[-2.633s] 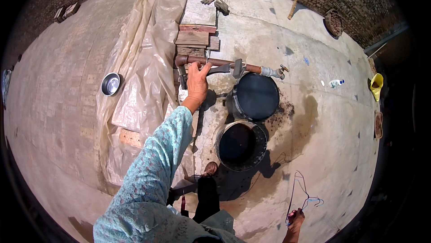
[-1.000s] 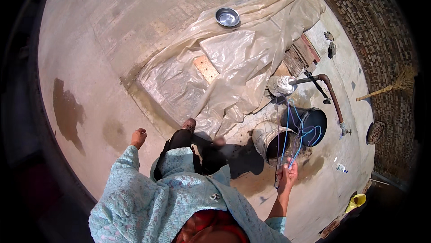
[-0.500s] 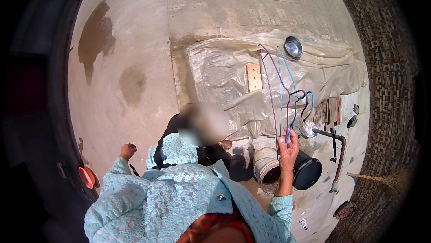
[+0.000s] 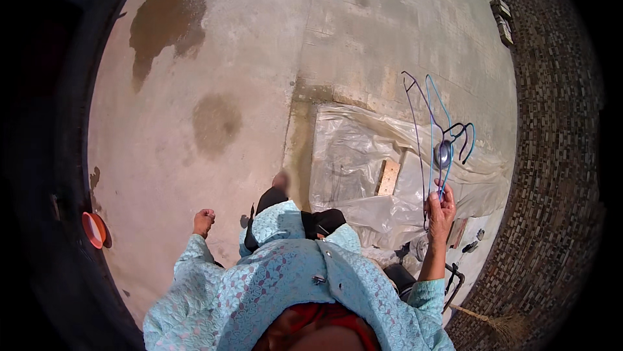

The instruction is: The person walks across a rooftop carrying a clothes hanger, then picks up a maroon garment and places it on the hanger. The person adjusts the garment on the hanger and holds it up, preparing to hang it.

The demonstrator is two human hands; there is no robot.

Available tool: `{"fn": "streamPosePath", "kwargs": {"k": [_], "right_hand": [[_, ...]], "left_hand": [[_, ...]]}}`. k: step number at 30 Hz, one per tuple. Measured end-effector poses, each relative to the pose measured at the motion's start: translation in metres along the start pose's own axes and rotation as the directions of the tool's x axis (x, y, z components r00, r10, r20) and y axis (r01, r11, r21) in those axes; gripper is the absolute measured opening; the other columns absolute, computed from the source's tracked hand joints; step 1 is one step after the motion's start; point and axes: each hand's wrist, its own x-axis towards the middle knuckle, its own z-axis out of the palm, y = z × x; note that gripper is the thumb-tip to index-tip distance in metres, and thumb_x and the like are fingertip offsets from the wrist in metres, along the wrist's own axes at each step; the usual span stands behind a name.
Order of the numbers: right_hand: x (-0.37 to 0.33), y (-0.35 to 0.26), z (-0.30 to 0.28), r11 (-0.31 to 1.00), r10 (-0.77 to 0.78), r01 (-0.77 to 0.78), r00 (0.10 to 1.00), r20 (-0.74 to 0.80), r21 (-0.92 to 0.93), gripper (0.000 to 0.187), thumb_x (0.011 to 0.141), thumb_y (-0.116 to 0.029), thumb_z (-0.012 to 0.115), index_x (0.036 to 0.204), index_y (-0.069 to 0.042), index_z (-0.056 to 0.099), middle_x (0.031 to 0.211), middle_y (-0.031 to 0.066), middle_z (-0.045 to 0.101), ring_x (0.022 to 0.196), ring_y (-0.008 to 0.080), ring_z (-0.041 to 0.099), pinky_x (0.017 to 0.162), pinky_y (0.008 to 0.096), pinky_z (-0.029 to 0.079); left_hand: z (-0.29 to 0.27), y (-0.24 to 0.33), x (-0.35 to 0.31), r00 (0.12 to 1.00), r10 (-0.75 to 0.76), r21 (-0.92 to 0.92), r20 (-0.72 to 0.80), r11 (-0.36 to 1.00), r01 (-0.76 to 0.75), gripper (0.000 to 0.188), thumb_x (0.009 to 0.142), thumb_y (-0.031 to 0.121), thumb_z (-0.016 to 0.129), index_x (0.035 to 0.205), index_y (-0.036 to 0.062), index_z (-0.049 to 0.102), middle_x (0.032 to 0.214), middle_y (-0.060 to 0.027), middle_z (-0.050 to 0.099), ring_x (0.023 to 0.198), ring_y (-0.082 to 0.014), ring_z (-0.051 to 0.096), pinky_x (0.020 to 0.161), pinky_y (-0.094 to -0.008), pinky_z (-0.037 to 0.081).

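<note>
My right hand (image 4: 441, 213) is raised at the right, its fingers closed round the lower ends of two thin clothes hangers. One is a purple hanger (image 4: 415, 132), the other a light blue hanger (image 4: 474, 137); both point away from me with their hooks to the right. Beyond them, a shiny metal bowl (image 4: 443, 155) rests on the clear plastic sheet (image 4: 344, 156), partly crossed by the wires. At my left side, my left hand (image 4: 204, 222) hangs with curled fingers, and nothing shows in it.
A pale perforated block (image 4: 389, 178) lies on the sheet. To the right run a brick wall (image 4: 551, 156), a pipe (image 4: 456, 279) and a straw broom (image 4: 503, 325). A dark bucket (image 4: 399, 278) is close by my right side. An orange basin (image 4: 95, 229) sits far left. Wet patches (image 4: 170, 17) mark the concrete.
My view has moved forward, so the sheet, bowl and buckets now appear lower. The hangers stay in my right hand. My left hand remains curled at my side.
</note>
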Motion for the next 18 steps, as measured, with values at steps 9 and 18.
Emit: {"fn": "streamPosePath", "kwargs": {"k": [9, 18], "right_hand": [[0.120, -0.039, 0.053, 0.999, -0.031, 0.034, 0.991, 0.133, -0.023, 0.031, 0.088, -0.011, 0.057, 0.116, -0.001, 0.050, 0.064, -0.0037, 0.048, 0.049, 0.0027, 0.040, 0.044, 0.0181, 0.029], [0.330, -0.114, 0.168, 0.829, -0.217, -0.033, 0.901, 0.376, 0.558, 0.033, 0.088, -0.015, 0.059, 0.117, -0.004, 0.048, 0.057, -0.0047, 0.041, 0.046, 0.0051, 0.038, 0.048, 0.0243, 0.039]], "left_hand": [[0.014, 0.172, 0.037, 0.978, 0.203, -0.120, -0.038, 0.971, -0.206, 0.020, 0.080, 0.006, 0.059, 0.098, -0.0004, 0.059, 0.077, -0.0015, 0.057, 0.066, -0.0102, 0.051, 0.062, -0.0238, 0.044], [-0.034, 0.237, 0.026, 0.979, 0.004, -0.283, -0.204, 0.957, -0.063, 0.018, 0.079, 0.005, 0.054, 0.097, 0.0045, 0.057, 0.071, -0.0007, 0.056, 0.059, -0.0110, 0.053, 0.044, -0.0239, 0.036]]}}
